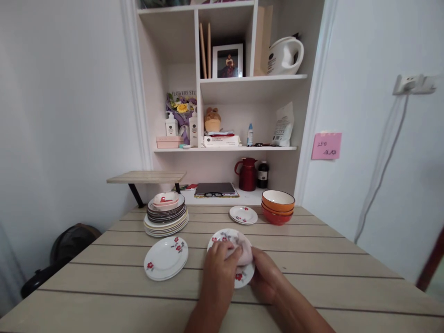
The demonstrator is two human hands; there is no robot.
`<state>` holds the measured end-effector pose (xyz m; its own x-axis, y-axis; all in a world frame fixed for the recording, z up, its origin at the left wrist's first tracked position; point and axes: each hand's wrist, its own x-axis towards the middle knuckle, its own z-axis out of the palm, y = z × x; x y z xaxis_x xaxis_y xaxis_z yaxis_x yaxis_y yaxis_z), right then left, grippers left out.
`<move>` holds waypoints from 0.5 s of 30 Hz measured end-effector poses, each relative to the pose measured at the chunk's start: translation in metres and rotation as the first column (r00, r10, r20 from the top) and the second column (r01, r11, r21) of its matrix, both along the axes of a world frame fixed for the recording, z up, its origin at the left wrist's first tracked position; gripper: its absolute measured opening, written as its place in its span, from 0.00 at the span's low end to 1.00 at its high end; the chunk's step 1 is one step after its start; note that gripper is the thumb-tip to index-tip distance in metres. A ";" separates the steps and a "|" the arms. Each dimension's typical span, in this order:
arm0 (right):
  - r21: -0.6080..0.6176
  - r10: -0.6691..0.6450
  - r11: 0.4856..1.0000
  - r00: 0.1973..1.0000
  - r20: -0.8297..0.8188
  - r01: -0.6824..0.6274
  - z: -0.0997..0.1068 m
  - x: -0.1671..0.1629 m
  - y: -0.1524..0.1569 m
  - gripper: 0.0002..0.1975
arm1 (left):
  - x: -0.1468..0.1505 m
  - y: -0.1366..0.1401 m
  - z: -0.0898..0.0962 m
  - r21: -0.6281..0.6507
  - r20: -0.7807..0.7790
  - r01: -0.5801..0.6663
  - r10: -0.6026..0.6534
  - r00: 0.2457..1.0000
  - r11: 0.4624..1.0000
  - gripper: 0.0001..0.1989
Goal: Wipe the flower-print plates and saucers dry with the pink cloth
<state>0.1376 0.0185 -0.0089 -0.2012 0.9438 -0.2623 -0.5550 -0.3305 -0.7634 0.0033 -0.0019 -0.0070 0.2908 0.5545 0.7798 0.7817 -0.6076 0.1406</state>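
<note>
1. Currently, the fingers (222,246) of the left hand (221,264) are bent and held close together, pressing a bunched pale pink cloth (246,252) against a flowered plate (247,279); the thumb lies across the cloth.
2. The right hand (266,276) grips the same plate at its right edge. Its remaining fingers are partly hidden by the plate, so their exact spread cannot be told.
3. Plate position: front middle of the counter (319,282), between both hands. The cloth covers part of its upper face; red flowers show at the upper left and lower right. Whether the plate touches the counter cannot be told.
4. Left of the plate, well apart from the left hand: a pair of flowered plates (165,260), stacked flat.
5. Behind that pair: a tall plate stack (166,227), white below and dark-edged above, topped by a small dish (165,200) with a red design.
6. Behind the held plate: a stack of small flowered plates (243,214). Just beside it, on the right: nested bowls (278,206), orange over red.
7. Rear ledge: folded glasses (213,194) before a dark flat device (215,188); to the right, a red jug (247,175) beside a dark bottle (262,175).
</note>
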 end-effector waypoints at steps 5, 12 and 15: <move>-0.024 -0.109 0.994 0.993 -0.049 0.108 0.013 0.022 0.004 0.18 | 0.006 -0.002 -0.003 0.016 -0.030 0.003 -0.002 1.000 1.000 0.20; -0.004 0.027 1.000 0.994 0.102 -0.026 0.010 0.000 -0.010 0.19 | -0.018 0.007 -0.002 -0.068 0.098 -0.296 0.302 0.948 0.953 0.19; 0.017 0.069 0.997 0.992 0.110 -0.071 0.006 -0.009 -0.012 0.20 | -0.019 0.007 0.000 -0.072 0.105 -0.284 0.290 0.951 0.956 0.19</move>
<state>0.1281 0.0061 -0.0031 -0.2385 0.9339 -0.2664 -0.4440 -0.3488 -0.8253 -0.0152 0.0052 -0.0070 0.0250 0.6445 0.7642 0.8991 -0.3487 0.2647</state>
